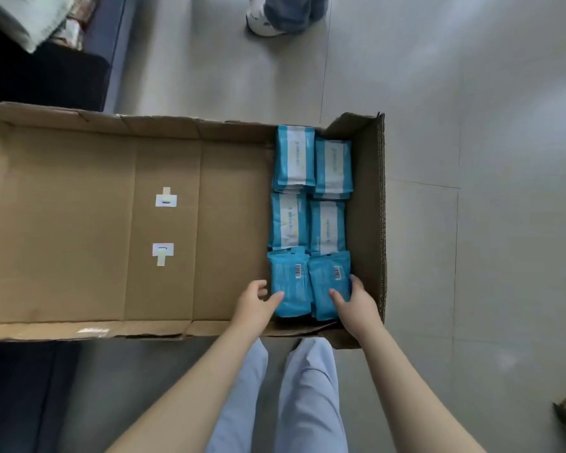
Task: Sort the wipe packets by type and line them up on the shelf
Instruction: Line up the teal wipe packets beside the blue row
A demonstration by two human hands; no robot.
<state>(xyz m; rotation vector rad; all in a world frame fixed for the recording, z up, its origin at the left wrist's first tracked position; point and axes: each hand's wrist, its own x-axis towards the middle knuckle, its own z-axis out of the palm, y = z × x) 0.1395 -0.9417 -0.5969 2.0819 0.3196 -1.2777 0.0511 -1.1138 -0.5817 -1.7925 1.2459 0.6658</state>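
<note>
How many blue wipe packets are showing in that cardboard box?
6, at the box's right end: far left packet, far right packet, middle left packet, middle right packet, near left packet, near right packet held by the right hand. Stacked, so more are probably hidden beneath.

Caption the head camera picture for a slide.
In a cardboard box on the floor, the left hand touches and the right hand holds the nearest blue wipe packets.

Cardboard box [229, 223], seen from above. Wipe packets [327, 223] fill its right end in two columns of three stacks. Left hand [254, 302] touches the near-left stack [290, 286]; right hand [356, 304] grips the near-right stack [327, 282]. Two stickers [166, 198] lie on the box floor, left of the packets.
</note>
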